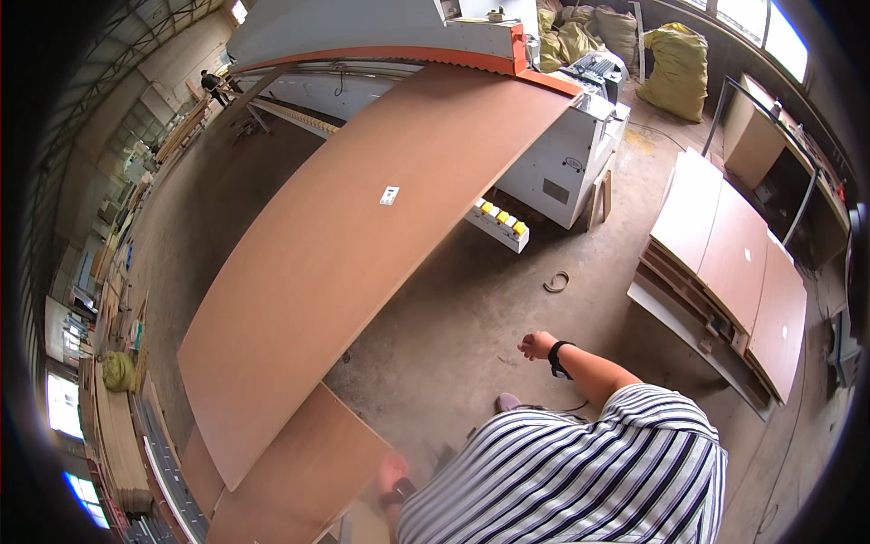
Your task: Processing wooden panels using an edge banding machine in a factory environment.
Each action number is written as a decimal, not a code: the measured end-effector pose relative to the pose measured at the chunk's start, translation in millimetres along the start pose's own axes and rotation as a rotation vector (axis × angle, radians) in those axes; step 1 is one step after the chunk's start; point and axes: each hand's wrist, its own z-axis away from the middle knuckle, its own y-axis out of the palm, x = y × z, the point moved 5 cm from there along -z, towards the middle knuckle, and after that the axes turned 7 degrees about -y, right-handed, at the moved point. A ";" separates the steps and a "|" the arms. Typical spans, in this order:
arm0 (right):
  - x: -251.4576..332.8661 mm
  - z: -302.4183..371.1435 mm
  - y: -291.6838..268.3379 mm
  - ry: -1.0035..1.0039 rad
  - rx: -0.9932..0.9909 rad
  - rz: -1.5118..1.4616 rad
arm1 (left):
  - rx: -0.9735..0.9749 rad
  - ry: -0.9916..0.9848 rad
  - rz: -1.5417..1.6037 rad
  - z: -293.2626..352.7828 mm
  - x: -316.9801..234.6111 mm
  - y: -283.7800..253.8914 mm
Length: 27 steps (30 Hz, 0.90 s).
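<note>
A small white rectangular label (389,195) sits on the brown board (362,245).

The setting is a woodworking factory hall. A long brown board panel (362,245) lies across the centre of the frame, feeding from a large grey and orange panel-processing machine (381,36) at the top. Stacks of cut brown panels (734,263) sit at the right on a bare concrete floor (462,317). Timber and board stock (113,426) is piled along the left wall. Filled yellow sacks (675,59) stand at the upper right, beneath windows (770,32).
</note>
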 end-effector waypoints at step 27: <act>24.6 40.1 -273.1 0.277 -1.060 -1.399 | 0.074 0.294 0.682 53.3 -44.5 26.8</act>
